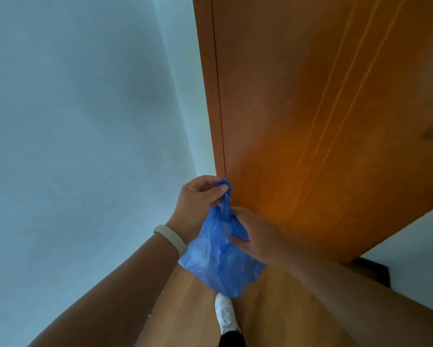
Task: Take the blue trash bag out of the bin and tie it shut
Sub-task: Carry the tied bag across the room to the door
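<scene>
While both hands (197, 204) pinch it, blue bag (220, 266) hides right fingertips.

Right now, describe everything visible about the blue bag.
The blue bag is thin, crinkled, slightly see-through plastic, held in the air above a wooden floor and a white shoe. Its top is gathered into a twisted neck. The left hand pinches the tip; the right hand grips below the neck. Its body hangs loose.
</scene>
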Motion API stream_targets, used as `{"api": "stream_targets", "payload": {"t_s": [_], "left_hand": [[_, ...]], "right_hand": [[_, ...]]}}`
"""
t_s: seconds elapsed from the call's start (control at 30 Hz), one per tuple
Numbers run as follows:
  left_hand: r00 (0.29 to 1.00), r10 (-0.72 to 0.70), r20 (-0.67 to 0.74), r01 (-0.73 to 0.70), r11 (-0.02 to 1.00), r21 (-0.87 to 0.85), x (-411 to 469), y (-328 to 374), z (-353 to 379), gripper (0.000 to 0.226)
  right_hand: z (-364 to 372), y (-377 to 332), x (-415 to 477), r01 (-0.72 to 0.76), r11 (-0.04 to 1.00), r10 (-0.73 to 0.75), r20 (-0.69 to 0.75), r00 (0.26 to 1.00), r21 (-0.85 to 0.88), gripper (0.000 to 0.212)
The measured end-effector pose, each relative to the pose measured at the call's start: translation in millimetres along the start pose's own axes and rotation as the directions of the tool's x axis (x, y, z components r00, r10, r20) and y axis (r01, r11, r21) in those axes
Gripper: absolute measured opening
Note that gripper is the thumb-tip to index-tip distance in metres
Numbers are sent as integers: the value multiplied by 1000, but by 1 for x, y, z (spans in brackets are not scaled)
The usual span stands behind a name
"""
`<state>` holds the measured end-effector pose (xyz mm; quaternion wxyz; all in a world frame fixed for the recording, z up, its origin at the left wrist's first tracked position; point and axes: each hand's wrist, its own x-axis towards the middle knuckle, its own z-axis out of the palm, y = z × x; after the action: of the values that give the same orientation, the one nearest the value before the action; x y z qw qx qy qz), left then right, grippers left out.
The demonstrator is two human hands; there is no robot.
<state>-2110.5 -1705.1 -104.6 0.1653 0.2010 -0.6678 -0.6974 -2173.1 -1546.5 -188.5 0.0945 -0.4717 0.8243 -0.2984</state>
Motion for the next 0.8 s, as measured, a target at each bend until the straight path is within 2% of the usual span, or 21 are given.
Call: {"api": "stream_targets", "payload": {"t_s": [0.27,0.43,0.67,0.8], "left_hand": [[994,-110,-2,109,986,-124,100,-29,-36,14],[986,-163,-35,157,977,-144,157,-41,-48,14],[975,-193,-114,177,975,-137,233,-58,-51,7],[958,-248,-146,229,964,-132,270,-100,-50,9]], "right_hand": [[23,50,103,-4,1000,3,80,997,13,51],[33,77,165,57,990,-46,87,995,-132,45],[36,120,240,56,998,-54,164,985,-11,43],[61,165,269,63,997,-72,222,972,49,41]]}}
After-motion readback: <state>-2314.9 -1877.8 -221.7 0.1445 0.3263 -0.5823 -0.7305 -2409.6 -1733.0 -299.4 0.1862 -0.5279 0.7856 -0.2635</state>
